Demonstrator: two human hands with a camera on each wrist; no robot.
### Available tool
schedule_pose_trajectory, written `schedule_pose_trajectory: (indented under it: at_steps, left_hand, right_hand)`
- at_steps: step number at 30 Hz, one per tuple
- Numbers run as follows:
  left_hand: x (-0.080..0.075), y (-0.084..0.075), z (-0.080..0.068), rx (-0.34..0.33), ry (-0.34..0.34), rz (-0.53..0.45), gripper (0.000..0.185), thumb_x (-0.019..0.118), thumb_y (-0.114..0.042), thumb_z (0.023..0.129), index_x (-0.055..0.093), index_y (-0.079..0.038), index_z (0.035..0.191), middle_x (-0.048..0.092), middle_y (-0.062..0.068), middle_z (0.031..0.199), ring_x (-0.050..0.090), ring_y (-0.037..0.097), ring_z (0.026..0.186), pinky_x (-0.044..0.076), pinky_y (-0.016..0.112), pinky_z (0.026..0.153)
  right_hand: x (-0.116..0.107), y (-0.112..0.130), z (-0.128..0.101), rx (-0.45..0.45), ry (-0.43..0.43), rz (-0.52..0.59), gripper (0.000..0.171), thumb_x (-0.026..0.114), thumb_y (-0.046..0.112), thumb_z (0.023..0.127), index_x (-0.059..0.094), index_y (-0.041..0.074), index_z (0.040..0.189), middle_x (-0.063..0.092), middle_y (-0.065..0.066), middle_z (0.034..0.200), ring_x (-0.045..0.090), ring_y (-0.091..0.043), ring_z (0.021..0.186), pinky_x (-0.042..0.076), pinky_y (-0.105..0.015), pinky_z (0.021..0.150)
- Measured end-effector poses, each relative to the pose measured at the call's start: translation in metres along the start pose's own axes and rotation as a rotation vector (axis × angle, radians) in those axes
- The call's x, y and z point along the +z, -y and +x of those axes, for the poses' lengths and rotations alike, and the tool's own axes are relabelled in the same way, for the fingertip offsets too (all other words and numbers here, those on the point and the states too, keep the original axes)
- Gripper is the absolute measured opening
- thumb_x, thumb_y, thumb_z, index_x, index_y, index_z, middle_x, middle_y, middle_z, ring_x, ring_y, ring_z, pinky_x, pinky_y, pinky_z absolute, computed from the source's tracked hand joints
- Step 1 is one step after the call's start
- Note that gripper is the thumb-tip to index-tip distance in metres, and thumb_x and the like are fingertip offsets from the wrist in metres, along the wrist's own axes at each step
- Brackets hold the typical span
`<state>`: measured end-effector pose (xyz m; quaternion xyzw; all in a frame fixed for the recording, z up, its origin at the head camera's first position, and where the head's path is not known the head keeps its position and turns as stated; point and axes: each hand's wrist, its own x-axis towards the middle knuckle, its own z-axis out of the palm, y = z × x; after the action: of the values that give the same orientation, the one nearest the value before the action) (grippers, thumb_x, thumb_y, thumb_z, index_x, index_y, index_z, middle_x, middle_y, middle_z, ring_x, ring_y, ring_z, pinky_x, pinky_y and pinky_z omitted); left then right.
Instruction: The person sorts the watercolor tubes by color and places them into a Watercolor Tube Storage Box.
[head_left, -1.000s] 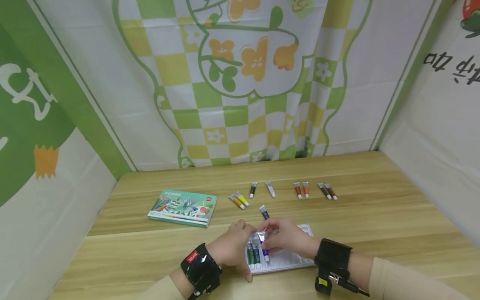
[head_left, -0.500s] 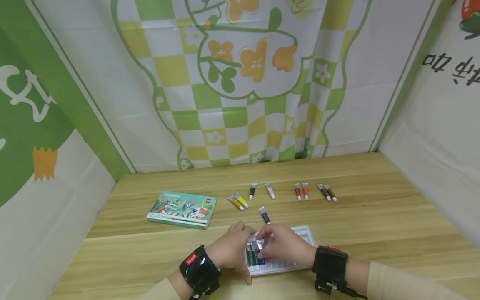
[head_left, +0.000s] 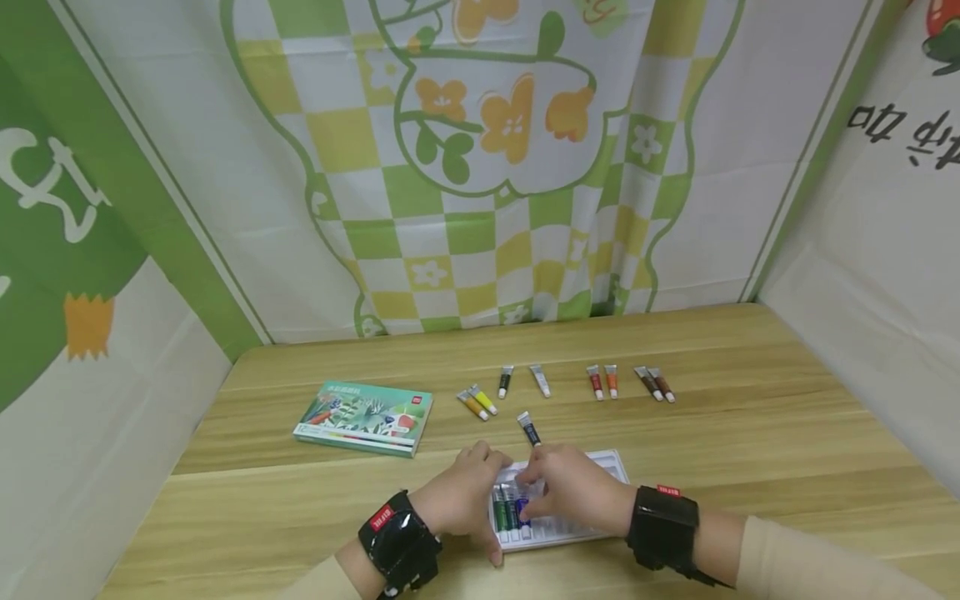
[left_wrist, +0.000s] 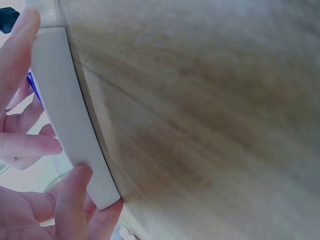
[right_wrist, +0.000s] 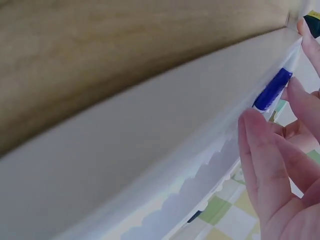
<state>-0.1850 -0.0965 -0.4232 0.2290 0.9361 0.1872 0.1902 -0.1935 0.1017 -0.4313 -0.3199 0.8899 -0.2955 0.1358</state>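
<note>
A white plastic tray (head_left: 555, 543) lies on the table in the head view, with two green paint tubes (head_left: 502, 512) side by side in its left slots. My left hand (head_left: 465, 492) grips the tray's left end, thumb at the near corner and fingers at the far one. Beside the green tubes lies a blue paint tube (head_left: 523, 510). Thumb and fingers of my right hand (head_left: 573, 492) pinch this blue tube in its slot; the right wrist view shows its blue label (right_wrist: 272, 90) between the fingertips. My right hand hides part of the tray.
Just beyond the tray lies a dark blue tube (head_left: 529, 429). Farther back are yellow tubes (head_left: 480, 402), a black tube (head_left: 506, 381), a white tube (head_left: 540, 381), red and orange tubes (head_left: 603, 382) and brown tubes (head_left: 655, 383). A green illustrated box (head_left: 365, 418) sits at left.
My right hand has lowered the blue tube into the tray, in line beside the green ones. The left hand has stayed at the tray's left end.
</note>
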Motion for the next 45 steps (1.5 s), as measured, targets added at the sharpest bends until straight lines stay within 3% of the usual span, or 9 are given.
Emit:
schedule_pose_trajectory:
  at_steps: [10,21,36,45]
  left_hand:
    - [0.001,0.002,0.001,0.009,-0.001,0.003,0.112,0.104,-0.03,0.045,0.053,-0.004,0.141,0.052,0.006,0.124,0.049,0.024,0.114,0.05,0.04,0.101]
    - [-0.002,0.001,-0.001,0.034,-0.015,0.002,0.11,0.104,-0.029,0.044,0.055,-0.002,0.138,0.052,0.005,0.12,0.049,0.024,0.11,0.05,0.039,0.1]
    - [-0.002,0.0,0.002,0.028,-0.02,0.007,0.109,0.104,-0.029,0.043,0.056,-0.003,0.136,0.051,0.004,0.117,0.049,0.021,0.107,0.051,0.037,0.097]
    - [0.002,0.001,0.0,0.039,-0.02,-0.002,0.107,0.104,-0.028,0.042,0.056,-0.004,0.134,0.048,0.001,0.11,0.046,0.018,0.102,0.051,0.033,0.094]
  right_hand:
    - [-0.001,0.003,-0.005,-0.067,0.012,-0.039,0.03,0.089,0.016,0.078,0.079,0.006,0.104,0.072,-0.002,0.1,0.06,-0.002,0.076,0.053,-0.019,0.067]
    - [-0.005,0.015,0.001,-0.098,0.068,-0.232,0.027,0.089,0.024,0.077,0.08,0.009,0.098,0.074,-0.001,0.095,0.067,-0.009,0.085,0.057,-0.027,0.078]
    - [-0.005,0.021,0.007,-0.082,0.098,-0.375,0.022,0.09,0.024,0.075,0.08,0.012,0.09,0.071,0.005,0.084,0.062,-0.005,0.073,0.054,-0.023,0.071]
    - [-0.004,0.009,0.003,-0.281,0.105,-0.475,0.02,0.085,0.029,0.083,0.08,0.015,0.096,0.069,0.008,0.09,0.058,0.002,0.077,0.051,-0.016,0.07]
